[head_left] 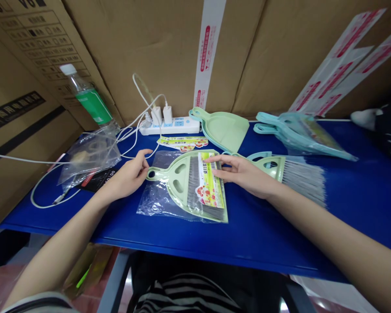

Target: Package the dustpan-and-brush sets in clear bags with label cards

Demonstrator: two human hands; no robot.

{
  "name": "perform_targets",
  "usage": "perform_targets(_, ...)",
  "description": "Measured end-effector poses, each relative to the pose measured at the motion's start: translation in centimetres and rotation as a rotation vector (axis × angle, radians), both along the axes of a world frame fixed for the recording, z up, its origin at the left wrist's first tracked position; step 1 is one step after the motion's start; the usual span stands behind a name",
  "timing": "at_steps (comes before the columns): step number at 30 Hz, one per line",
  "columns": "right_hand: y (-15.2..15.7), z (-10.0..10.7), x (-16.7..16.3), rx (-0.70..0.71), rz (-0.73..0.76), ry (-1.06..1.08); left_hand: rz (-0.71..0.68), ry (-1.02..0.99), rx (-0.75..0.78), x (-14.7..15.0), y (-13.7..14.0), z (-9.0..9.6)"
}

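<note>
On the blue table before me lies a light green dustpan (pixel 174 174) with a grey-bristled hand brush (pixel 194 184) nested in it. A clear plastic bag (pixel 153 201) spreads around and under them. A yellow and white printed label (pixel 211 187) crosses the bristles. My left hand (pixel 130 176) is at the handle end on the left, its fingers curled; what they pinch, if anything, is hidden. My right hand (pixel 237 171) rests its outstretched fingers on the label's upper right part, without gripping.
Behind are a green dustpan (pixel 226 128), bagged blue dustpans (pixel 299 130), loose labels (pixel 182 141) and a power strip (pixel 182 125) with white cables. Another brush (pixel 301 176) lies beneath my right forearm. A bottle (pixel 93 102) and crumpled plastic (pixel 87 154) stand left. Cardboard boxes (pixel 156 43) wall the back.
</note>
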State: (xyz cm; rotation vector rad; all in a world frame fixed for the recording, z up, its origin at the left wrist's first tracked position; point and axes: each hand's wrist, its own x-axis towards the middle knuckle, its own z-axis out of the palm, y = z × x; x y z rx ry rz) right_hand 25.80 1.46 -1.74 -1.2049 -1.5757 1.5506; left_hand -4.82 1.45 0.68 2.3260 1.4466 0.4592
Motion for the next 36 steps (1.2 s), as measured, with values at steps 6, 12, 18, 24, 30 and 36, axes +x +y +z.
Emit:
perform_targets(6, -0.01, -0.21, -0.14, 0.031, 0.072, 0.003, -0.033, 0.0, -0.001, 0.21, -0.17, 0.05)
perform_targets(12, 0.15, -0.39, -0.15, 0.12, 0.094, -0.034, -0.078, -0.001, 0.014, 0.38, -0.32, 0.01)
perform_targets(18, 0.09, -0.01, 0.03, 0.162, 0.068, -0.07, -0.04, 0.006, 0.009, 0.26, -0.18, -0.04)
perform_targets(24, 0.2, -0.52, 0.13, 0.188, 0.099, -0.083, -0.022, 0.015, 0.011, 0.2, -0.13, -0.03)
perform_targets(30, 0.13, -0.62, -0.2, 0.147, 0.039, -0.092, -0.033, 0.027, 0.026, 0.2, -0.17, 0.0)
perform_targets(36, -0.07, -0.61, -0.45, 0.171, -0.012, -0.07, -0.035, 0.013, 0.016, 0.25, -0.13, -0.03)
